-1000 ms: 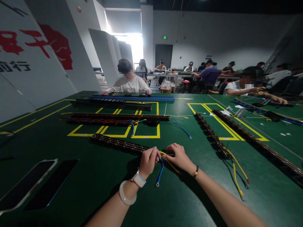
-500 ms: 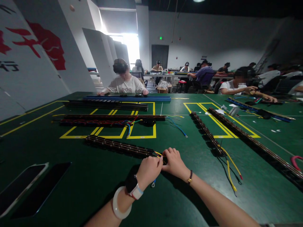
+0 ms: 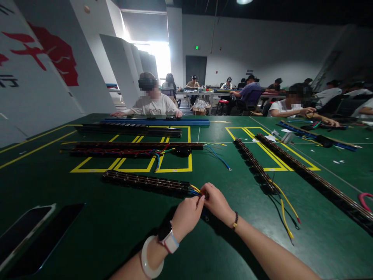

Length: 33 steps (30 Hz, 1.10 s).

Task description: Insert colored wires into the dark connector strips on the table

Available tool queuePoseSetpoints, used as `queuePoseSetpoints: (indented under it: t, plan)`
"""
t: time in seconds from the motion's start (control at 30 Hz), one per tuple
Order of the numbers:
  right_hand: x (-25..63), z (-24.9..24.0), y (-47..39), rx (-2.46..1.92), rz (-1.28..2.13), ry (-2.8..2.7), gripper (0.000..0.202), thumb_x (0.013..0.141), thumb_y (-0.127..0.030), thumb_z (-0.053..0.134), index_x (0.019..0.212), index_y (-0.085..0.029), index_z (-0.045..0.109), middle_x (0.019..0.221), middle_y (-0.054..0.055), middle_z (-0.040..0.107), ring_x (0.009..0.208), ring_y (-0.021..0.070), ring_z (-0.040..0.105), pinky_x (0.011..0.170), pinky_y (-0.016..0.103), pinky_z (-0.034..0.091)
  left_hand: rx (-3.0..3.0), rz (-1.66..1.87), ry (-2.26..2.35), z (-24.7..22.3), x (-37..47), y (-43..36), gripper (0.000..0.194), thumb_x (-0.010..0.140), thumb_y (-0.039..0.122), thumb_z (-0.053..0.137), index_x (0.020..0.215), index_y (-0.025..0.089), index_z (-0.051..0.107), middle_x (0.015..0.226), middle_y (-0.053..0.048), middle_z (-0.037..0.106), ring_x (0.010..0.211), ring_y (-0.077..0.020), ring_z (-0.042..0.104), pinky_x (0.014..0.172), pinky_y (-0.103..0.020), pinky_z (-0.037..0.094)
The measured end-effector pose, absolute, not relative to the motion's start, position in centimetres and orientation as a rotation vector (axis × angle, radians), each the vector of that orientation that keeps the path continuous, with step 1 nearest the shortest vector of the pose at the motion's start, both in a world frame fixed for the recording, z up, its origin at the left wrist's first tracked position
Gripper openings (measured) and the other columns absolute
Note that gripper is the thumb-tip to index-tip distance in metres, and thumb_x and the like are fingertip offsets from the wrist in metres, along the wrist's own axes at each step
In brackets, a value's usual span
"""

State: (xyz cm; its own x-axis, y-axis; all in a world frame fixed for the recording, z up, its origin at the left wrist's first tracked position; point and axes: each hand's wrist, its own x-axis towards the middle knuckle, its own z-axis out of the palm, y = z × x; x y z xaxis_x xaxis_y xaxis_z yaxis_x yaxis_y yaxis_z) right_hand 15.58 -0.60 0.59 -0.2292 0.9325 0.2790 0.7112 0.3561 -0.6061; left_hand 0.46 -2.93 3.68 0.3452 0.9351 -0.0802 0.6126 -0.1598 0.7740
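Left hand (image 3: 188, 214) and right hand (image 3: 217, 204) pinch the coloured wires (image 3: 195, 189); one hard tug could strain them at the near rail strip (image 3: 147, 182).

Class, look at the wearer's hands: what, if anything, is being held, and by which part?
The coloured wires, just beyond the end of the nearest dark strip; left hand and right hand meet there, hiding the exact grip.
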Motion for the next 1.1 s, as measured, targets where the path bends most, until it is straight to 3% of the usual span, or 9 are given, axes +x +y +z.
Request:
queuePoseSetpoints:
  t: [0.17,0.3,0.4,0.53,0.77,0.9,1.1]
  plan:
    - [15.8,0.6,-0.8,-1.433,0.2,-2.113,0.018,0.076,-0.004,0.054,0.083,-0.021,0.056,0.083,0.0,0.056,0.069,0.0122,0.052,0.058,0.021,0.035,1.559,0.608,1.203,2.5,1.0,-2.0,0.044,0.088,0.054,0.035,0.079,0.016,0.056,0.066,-0.004,0.059,0.051,-0.0157,0.058,0.049,-0.026,0.044]
    - [15.9,1.0,-0.9,-1.398,0.024,-2.197,0.014,0.08,-0.008,0.054,0.082,-0.02,0.061,0.079,0.001,0.056,0.067,0.0133,0.051,0.06,0.023,0.034,1.148,0.651,1.037,1.8,1.5,-1.7,0.033,0.088,0.046,0.041,0.088,0.014,0.052,0.077,-0.007,0.063,0.062,-0.016,0.063,0.063,-0.032,0.053]
    - [15.9,1.3,-0.9,-1.367,0.066,-2.174,0.015,0.081,-0.007,0.053,0.081,-0.019,0.062,0.078,0.002,0.057,0.068,0.0132,0.052,0.06,0.022,0.036,0.959,0.71,0.945,1.7,1.7,-1.9,0.031,0.088,0.043,0.045,0.097,0.014,0.049,0.085,-0.008,0.065,0.071,-0.016,0.065,0.076,-0.036,0.052]
    - [15.8,1.5,-0.8,-1.36,0.239,-2.064,0.016,0.079,-0.005,0.053,0.079,-0.019,0.061,0.078,0.0,0.057,0.07,0.0123,0.053,0.063,0.021,0.039,0.882,0.728,0.927,1.9,1.6,-2.2,0.035,0.088,0.045,0.047,0.107,0.016,0.048,0.092,-0.009,0.065,0.073,-0.0162,0.065,0.081,-0.038,0.05]
    - [16.0,1.9,-0.5,-1.339,0.432,-2.078,0.013,0.084,-0.009,0.053,0.082,-0.019,0.06,0.083,0.001,0.057,0.076,0.0131,0.056,0.068,0.023,0.043,0.828,0.767,0.876,1.6,1.3,-1.9,0.033,0.091,0.043,0.043,0.106,0.014,0.048,0.083,-0.008,0.065,0.076,-0.0169,0.064,0.076,-0.035,0.05]
    - [16.2,2.2,-0.5,-1.278,0.525,-2.134,0.014,0.086,-0.009,0.05,0.085,-0.018,0.06,0.084,0.002,0.057,0.076,0.0124,0.056,0.068,0.022,0.043,0.774,0.783,0.879,1.7,1.3,-1.9,0.031,0.092,0.04,0.043,0.105,0.012,0.049,0.089,-0.009,0.066,0.08,-0.0156,0.065,0.083,-0.034,0.048]
    - [15.6,2.0,-1.1,-1.421,0.149,-2.281,0.017,0.084,-0.007,0.051,0.081,-0.018,0.063,0.081,0.004,0.056,0.075,0.016,0.051,0.068,0.027,0.038,0.635,0.833,0.728,1.8,1.7,-1.9,0.023,0.093,0.034,0.042,0.098,0.014,0.051,0.096,-0.009,0.065,0.087,-0.0153,0.063,0.086,-0.033,0.047]
